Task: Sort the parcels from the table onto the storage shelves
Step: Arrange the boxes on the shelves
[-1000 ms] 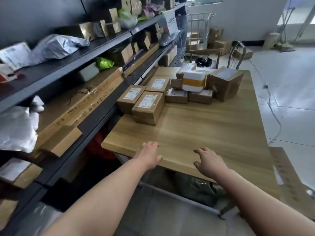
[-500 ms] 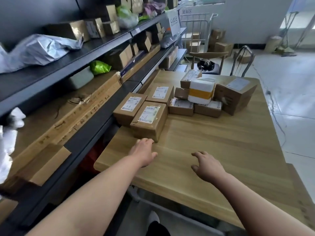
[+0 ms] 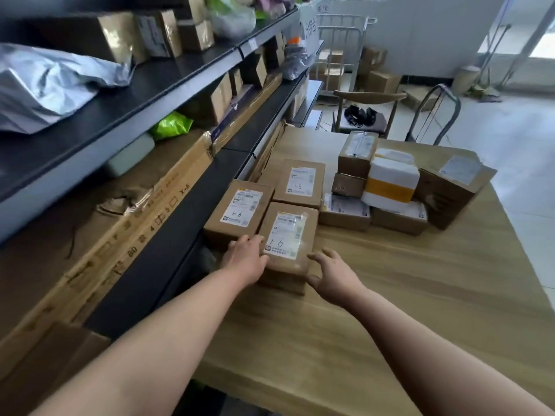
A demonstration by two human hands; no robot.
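Head view: both forearms reach forward; left hand [image 3: 244, 259] and right hand [image 3: 332, 276] clasp the near corners of a brown cardboard parcel [image 3: 288, 240] by the left edge of the wooden table [image 3: 390, 295]. Its white label [image 3: 283, 231] reads "1-6", handwritten.

The tabletop [image 3: 390, 295] carries nine parcels [image 3: 345, 213], though the far pile may hide more: eight brown cardboard boxes [image 3: 450, 193] and one white parcel [image 3: 390, 178]. Three boxes, the nearest box [image 3: 288, 235] among them, bear a handwritten "1-6". Two hands: left hand [image 3: 246, 259], right hand [image 3: 333, 277]. Two chairs: wooden chair [image 3: 369, 97], metal chair [image 3: 444, 87]. One silver bag [image 3: 45, 85], one green bag [image 3: 171, 126].
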